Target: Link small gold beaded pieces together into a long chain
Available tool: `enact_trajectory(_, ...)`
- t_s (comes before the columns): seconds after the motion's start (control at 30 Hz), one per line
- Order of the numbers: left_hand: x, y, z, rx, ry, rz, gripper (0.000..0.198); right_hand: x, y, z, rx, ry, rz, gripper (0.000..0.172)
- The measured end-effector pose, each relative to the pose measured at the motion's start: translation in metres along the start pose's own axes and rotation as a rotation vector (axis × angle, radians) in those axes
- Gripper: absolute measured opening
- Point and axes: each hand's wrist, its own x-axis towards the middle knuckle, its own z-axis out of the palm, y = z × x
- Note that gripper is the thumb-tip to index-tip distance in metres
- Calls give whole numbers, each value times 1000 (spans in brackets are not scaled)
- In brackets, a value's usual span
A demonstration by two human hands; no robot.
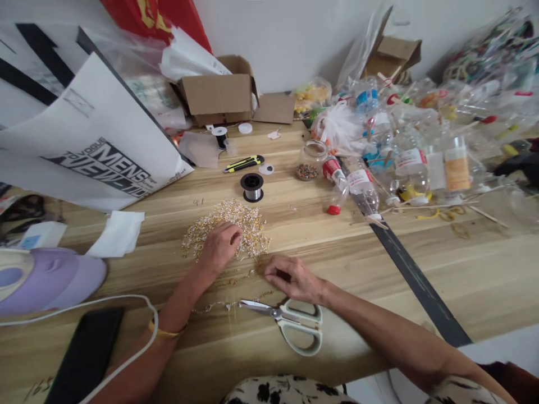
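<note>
My left hand (219,244) reaches into a spread pile of small gold and clear beads (242,216). Its thumb and fingers are pinched together, and whatever lies between the tips is hidden. Just right of the pile, my right hand (295,277) rests low over the table with its fingers closed in a pinch; what it grips is too small to tell. Below the hands lie a thin beaded chain (214,306) and a shorter strand (238,279). Scissors (275,313) with pale handles lie nearest my right hand, blades partly apart and pointing left.
Behind the beads stand a wire spool (252,188), a yellow-black utility knife (243,164) and a jar of beads (310,161). Plastic bottles (364,188) crowd the right. A white bag (105,140), a purple device (63,278) and a phone (86,353) occupy the left; a white cable (143,300) crosses my left forearm.
</note>
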Motion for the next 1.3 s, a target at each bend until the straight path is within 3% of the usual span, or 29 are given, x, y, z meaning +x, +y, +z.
enact_trajectory(0.17,-3,9,-2,-108,-43,16,13,-1,9,-1,177,153,260,20)
enact_trajectory(0.3,-2,22,-5,-101,-122,115,9,2,15,-5,225,288,327,22)
enact_trajectory(0.43,-1,31,-7,-71,-237,198,9,3,16,-10,-9,309,222,14)
enact_trajectory(0.6,-11,42,-13,-103,-300,161,17,0,16,-8,-307,135,-34,9)
enact_trajectory(0.83,-35,53,-10,50,-339,118,11,3,16,-8,-320,174,-38,9)
enact_trajectory(1.1,-38,51,-12,-59,-445,16,10,10,11,-2,-469,-80,-243,12)
enact_trajectory(1.3,-39,45,-11,-116,-437,33,14,8,11,-3,-617,-74,-307,10)
